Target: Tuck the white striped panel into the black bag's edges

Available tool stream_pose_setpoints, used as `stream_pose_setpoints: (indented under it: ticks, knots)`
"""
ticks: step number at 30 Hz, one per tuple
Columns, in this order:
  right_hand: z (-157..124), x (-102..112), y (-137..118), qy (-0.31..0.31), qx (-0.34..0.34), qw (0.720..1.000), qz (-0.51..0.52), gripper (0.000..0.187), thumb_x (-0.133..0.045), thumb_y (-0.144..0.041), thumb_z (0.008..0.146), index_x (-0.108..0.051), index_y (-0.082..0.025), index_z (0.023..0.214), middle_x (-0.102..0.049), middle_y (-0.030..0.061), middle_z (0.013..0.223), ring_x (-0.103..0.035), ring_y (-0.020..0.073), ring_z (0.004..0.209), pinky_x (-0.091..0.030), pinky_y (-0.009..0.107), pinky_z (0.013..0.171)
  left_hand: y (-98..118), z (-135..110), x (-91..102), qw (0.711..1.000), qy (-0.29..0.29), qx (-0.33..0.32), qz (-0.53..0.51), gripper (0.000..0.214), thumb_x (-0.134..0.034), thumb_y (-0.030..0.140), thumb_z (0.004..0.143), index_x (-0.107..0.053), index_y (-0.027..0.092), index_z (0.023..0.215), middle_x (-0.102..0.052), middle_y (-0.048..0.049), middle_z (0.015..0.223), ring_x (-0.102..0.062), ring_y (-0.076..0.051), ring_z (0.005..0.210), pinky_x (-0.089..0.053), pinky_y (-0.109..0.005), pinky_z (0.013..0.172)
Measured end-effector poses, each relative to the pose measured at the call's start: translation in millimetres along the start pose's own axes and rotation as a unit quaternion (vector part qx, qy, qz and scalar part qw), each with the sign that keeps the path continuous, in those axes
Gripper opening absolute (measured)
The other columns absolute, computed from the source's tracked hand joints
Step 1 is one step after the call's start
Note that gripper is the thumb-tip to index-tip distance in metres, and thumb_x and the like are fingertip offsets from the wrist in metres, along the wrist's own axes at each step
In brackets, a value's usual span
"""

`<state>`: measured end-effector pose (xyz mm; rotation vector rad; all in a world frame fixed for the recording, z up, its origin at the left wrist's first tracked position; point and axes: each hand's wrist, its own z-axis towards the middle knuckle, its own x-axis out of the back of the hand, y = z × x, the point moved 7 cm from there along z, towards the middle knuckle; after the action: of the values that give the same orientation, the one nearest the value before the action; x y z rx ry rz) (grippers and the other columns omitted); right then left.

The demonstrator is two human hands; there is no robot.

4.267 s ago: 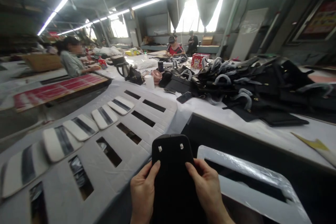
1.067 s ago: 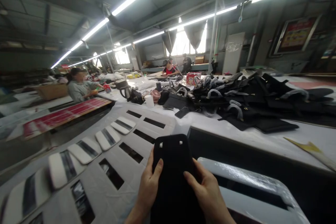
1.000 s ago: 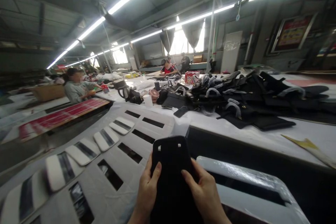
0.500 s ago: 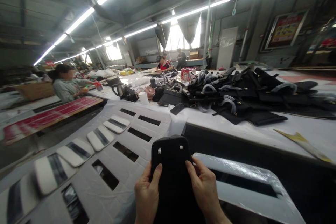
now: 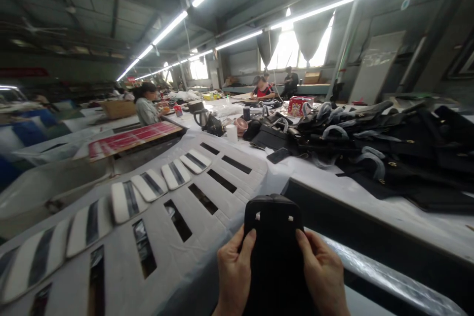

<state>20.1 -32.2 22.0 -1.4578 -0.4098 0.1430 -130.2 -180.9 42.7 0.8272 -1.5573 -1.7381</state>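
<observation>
We have both hands clamped on a flat black panel with rounded corners (image 5: 277, 261), which lies between them, its top end reaching beyond our thumbs towards twelve o'clock. Our left hand (image 5: 235, 269) pinches its edge at nine o'clock and our right hand (image 5: 323, 267) at three, thumbs on the near face. Two small whitish tabs (image 5: 258, 216) show near the top, at eleven and one o'clock. At ten o'clock from our hands spreads a pale grey board with dark rectangular slots (image 5: 207, 222), bearing white rounded pads with dark grey stripes (image 5: 120, 197). Black bags with plastic-wrapped handles (image 5: 370, 133) are heaped at two o'clock.
</observation>
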Motion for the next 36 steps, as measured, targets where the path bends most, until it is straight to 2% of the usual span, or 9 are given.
stream_pose_setpoints:
  ticks: [4, 7, 11, 13, 18, 21, 26, 31, 36]
  knots:
    - [0, -1, -3, -0.009, -0.017, 1.000, 0.002, 0.055, -0.060, -0.070, 0.075, -0.068, -0.018, 0.089, -0.067, 0.0047, 0.078, -0.063, 0.0235, 0.074, -0.047, 0.030, 0.064, -1, 2, 3.8, 1.000, 0.003, 0.004, 0.006, 0.043, -0.057, 0.049, 0.091, -0.070, 0.020, 0.121, -0.073, -0.0047, 0.110, -0.067, -0.026, 0.099, -0.054, -0.031, 0.087]
    - [-2, -3, -3, -0.028, -0.024, 0.999, 0.019, 0.055, -0.061, -0.070, 0.075, -0.069, -0.018, 0.088, -0.068, 0.0062, 0.078, -0.063, 0.0248, 0.073, -0.049, 0.031, 0.064, 7, 8, 8.5, 1.000, 0.011, -0.009, 0.016, 0.040, -0.059, 0.049, 0.091, -0.072, 0.019, 0.115, -0.073, -0.0049, 0.102, -0.066, -0.023, 0.092, -0.053, -0.028, 0.081]
    - [-3, -5, 9, -0.063, -0.038, 0.996, 0.050, 0.052, -0.064, -0.068, 0.074, -0.070, -0.018, 0.087, -0.068, 0.0065, 0.077, -0.064, 0.0264, 0.075, -0.051, 0.031, 0.063, 34, 18, 13.4, 0.992, 0.040, -0.090, 0.080, 0.029, -0.062, 0.045, 0.089, -0.073, 0.018, 0.087, -0.066, -0.0034, 0.086, -0.059, -0.017, 0.077, -0.047, -0.024, 0.070]
    - [-2, -7, 18, -0.085, -0.047, 0.993, 0.059, 0.051, -0.066, -0.067, 0.074, -0.070, -0.018, 0.088, -0.069, 0.0066, 0.080, -0.065, 0.0270, 0.078, -0.053, 0.030, 0.065, 42, 21, 13.5, 0.989, 0.047, -0.106, 0.095, 0.031, -0.062, 0.044, 0.090, -0.070, 0.018, 0.075, -0.061, -0.0018, 0.077, -0.056, -0.015, 0.072, -0.044, -0.023, 0.068]
    - [5, -8, 17, -0.103, -0.030, 0.993, 0.056, 0.047, -0.065, -0.065, 0.077, -0.066, -0.020, 0.089, -0.066, 0.0041, 0.075, -0.063, 0.0248, 0.076, -0.051, 0.027, 0.060, 37, 25, 13.6, 0.993, 0.049, -0.086, 0.070, 0.036, -0.062, 0.044, 0.089, -0.063, 0.017, 0.065, -0.054, 0.0005, 0.069, -0.050, -0.013, 0.067, -0.041, -0.022, 0.064]
    - [6, -9, -5, -0.075, 0.012, 0.997, 0.021, 0.046, -0.059, -0.066, 0.082, -0.061, -0.021, 0.085, -0.060, 0.0014, 0.069, -0.058, 0.0197, 0.066, -0.046, 0.025, 0.055, 25, 27, 13.9, 0.997, 0.034, -0.051, 0.051, 0.035, -0.063, 0.047, 0.088, -0.066, 0.017, 0.069, -0.057, 0.0000, 0.070, -0.051, -0.014, 0.069, -0.043, -0.022, 0.065]
    - [5, -18, -38, -0.043, 0.091, 0.995, -0.004, 0.042, -0.046, -0.060, 0.093, -0.051, -0.022, 0.075, -0.052, -0.0012, 0.066, -0.050, 0.0153, 0.062, -0.039, 0.024, 0.056, 2, 34, 20.6, 0.999, 0.042, 0.024, 0.016, 0.039, -0.070, 0.052, 0.080, -0.074, 0.019, 0.099, -0.069, -0.0010, 0.080, -0.061, -0.018, 0.078, -0.049, -0.022, 0.067]
    - [5, -21, -42, -0.026, 0.127, 0.992, -0.014, 0.037, -0.047, -0.052, 0.096, -0.048, -0.021, 0.074, -0.049, -0.0019, 0.066, -0.046, 0.0139, 0.060, -0.035, 0.024, 0.056, -8, 34, 21.4, 0.996, 0.051, 0.067, -0.004, 0.048, -0.076, 0.054, 0.072, -0.075, 0.018, 0.103, -0.070, -0.0005, 0.077, -0.065, -0.019, 0.077, -0.051, -0.022, 0.065]
    - [7, -22, -43, -0.040, 0.139, 0.990, 0.002, 0.037, -0.046, -0.048, 0.096, -0.048, -0.021, 0.072, -0.047, -0.0019, 0.066, -0.045, 0.0137, 0.061, -0.035, 0.024, 0.058, -16, 34, 21.1, 0.991, 0.063, 0.112, -0.029, 0.053, -0.078, 0.054, 0.070, -0.073, 0.018, 0.109, -0.075, -0.0040, 0.096, -0.069, -0.024, 0.090, -0.055, -0.025, 0.072]
